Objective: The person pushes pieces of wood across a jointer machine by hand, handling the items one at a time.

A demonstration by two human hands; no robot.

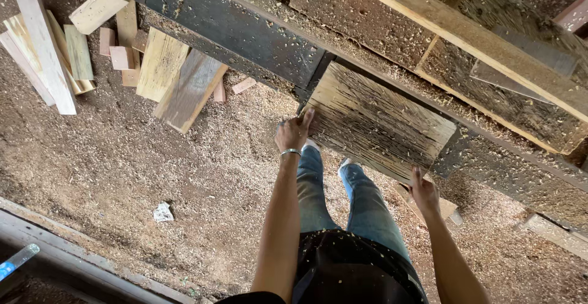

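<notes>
While your left hand and right hand clasp the block ends (fingers wrapped), keep it level between them.

The wooden slab is pale tan, ruled with fine dark saw lines across its face. The machine beam is black, flecked with yellowish dust. The long plank is light yellow. The sawdust floor is reddish brown speckled with pale chips. The offcuts range from cream to grey-brown, a few pinkish. The jeans are faded blue, the bracelet silver, the apron black dotted with pale shavings.
</notes>
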